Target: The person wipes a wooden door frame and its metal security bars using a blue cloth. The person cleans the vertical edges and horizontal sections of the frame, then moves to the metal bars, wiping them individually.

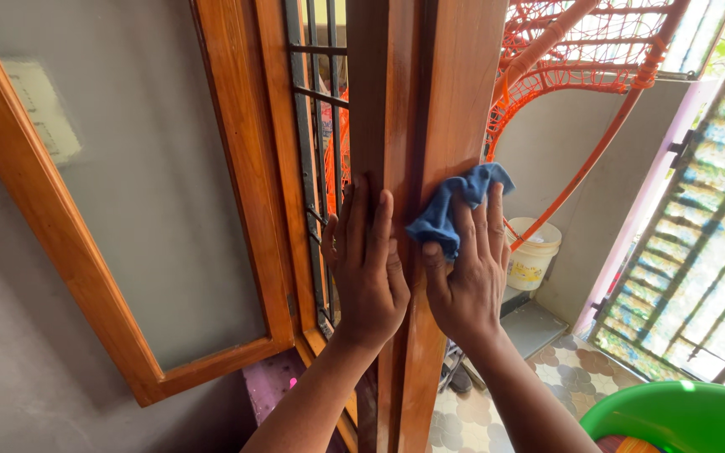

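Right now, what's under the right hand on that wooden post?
A blue cloth, pressed against the wooden post by the right hand. The cloth sticks out above the fingers; the part under the palm is hidden.

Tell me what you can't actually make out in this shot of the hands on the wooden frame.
Head view only:
- Right hand palm side and the rest of the blue cloth: hidden by the hand.
- Wooden frame top and bottom: cut off by edges.
- Green tub contents: cut off at corner.
- White bucket label: too small.
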